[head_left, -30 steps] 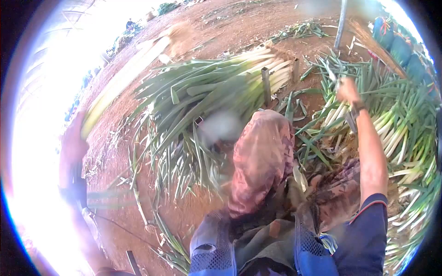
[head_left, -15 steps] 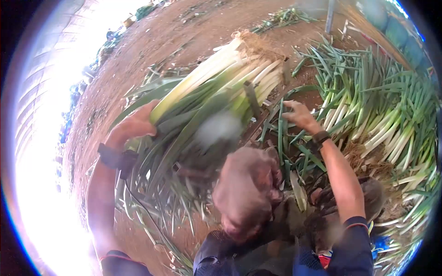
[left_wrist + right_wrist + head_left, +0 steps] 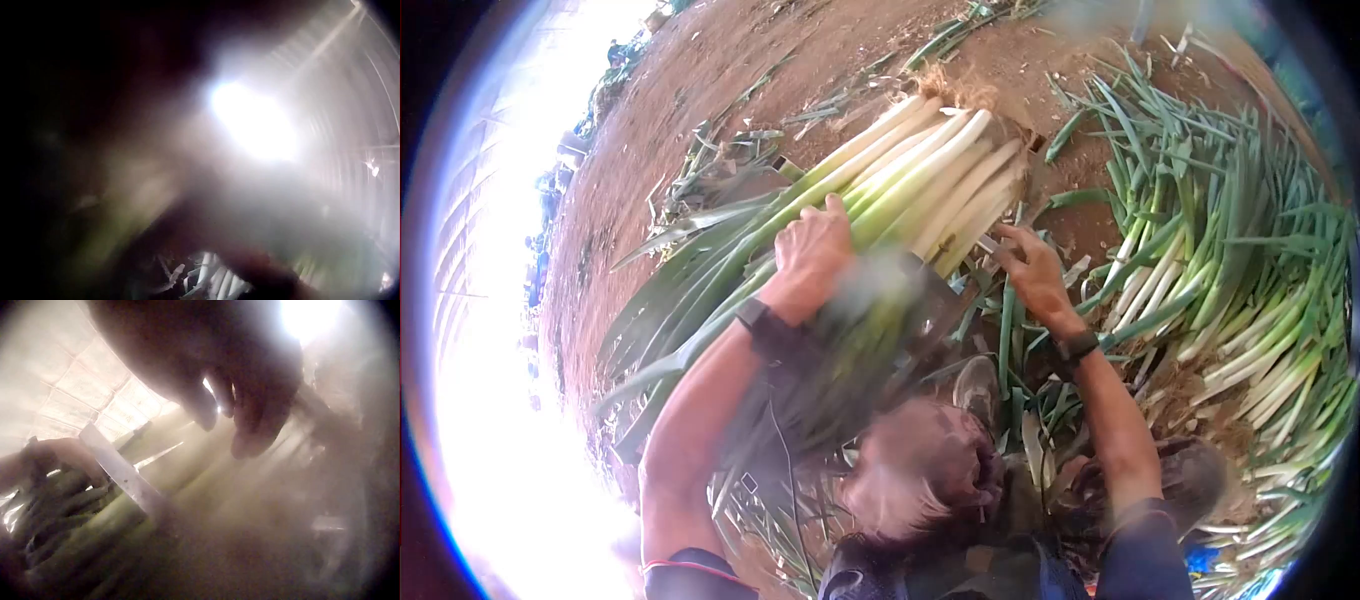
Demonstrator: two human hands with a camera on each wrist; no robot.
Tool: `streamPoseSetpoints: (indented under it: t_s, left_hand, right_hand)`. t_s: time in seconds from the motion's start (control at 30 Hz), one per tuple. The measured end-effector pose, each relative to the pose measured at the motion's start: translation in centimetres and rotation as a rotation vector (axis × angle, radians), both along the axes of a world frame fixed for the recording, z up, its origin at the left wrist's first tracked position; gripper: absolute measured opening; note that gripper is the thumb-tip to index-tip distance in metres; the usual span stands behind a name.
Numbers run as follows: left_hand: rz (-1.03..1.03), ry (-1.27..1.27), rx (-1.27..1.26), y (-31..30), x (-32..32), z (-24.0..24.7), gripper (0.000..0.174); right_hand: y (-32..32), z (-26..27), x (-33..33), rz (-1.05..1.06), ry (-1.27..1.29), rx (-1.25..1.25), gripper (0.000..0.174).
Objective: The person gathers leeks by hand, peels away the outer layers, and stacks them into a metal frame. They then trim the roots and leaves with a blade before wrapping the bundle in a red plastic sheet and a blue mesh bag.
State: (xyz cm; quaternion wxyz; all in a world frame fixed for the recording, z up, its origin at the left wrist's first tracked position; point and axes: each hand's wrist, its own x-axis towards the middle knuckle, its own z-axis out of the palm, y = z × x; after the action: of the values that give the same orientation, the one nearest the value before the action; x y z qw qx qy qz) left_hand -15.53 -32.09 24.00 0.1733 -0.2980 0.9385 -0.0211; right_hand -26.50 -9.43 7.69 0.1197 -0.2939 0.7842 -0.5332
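Note:
A thick bundle of green onions (image 3: 920, 170), white stalks and roots at the far end, lies in front of the person, its leaves spreading to the left. Across the top of the bundle, my left hand (image 3: 815, 245) grips the stalks with bent fingers. My right hand (image 3: 1035, 275) is at the bundle's near right side, its fingertips close to the white stalks. In the right wrist view its loosely bent fingers (image 3: 253, 434) hang over the stalks, holding nothing visible. A flat metal upright (image 3: 128, 478) stands beside the onions there. The left wrist view is dark and blurred.
A large pile of green onions (image 3: 1170, 220) covers the ground at the right. Loose leaves (image 3: 720, 160) lie beyond the bundle. A metal tube end (image 3: 750, 483) sticks up at lower left. The person's knee (image 3: 920, 465) is just below the bundle. Bare soil (image 3: 830, 50) stretches behind.
My left hand swung right from far left, laying onions it held onto the bundle, and now lies over its middle. My right hand left the right pile and came to the bundle's near side.

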Motion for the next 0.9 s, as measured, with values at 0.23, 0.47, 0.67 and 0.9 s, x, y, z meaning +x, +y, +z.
streamPoseSetpoints:
  t_s: [0.23, 0.47, 0.67, 0.9]
  left_hand:
    - [-0.081, -0.061, -0.241, 0.9, 0.8, -2.7, 0.101]
    - [-0.102, 0.089, -0.122, 0.4, 1.6, -2.8, 0.106]
    - [-0.47, -0.08, 0.014, -2.5, 8.4, 4.2, 0.101]
    - [-0.223, 0.009, 0.198, -4.5, 12.2, 1.2, 0.109]
  right_hand:
    - [-5.1, 5.8, -3.8, 0.047, 0.446, 0.079, 0.036]
    - [-14.1, 4.8, -5.6, 0.403, 0.38, 0.61, 0.103]
    - [-14.3, 5.5, -5.9, 0.45, 0.322, 0.733, 0.114]
    - [-15.4, 3.9, -5.8, 0.45, 0.293, 0.617, 0.112]
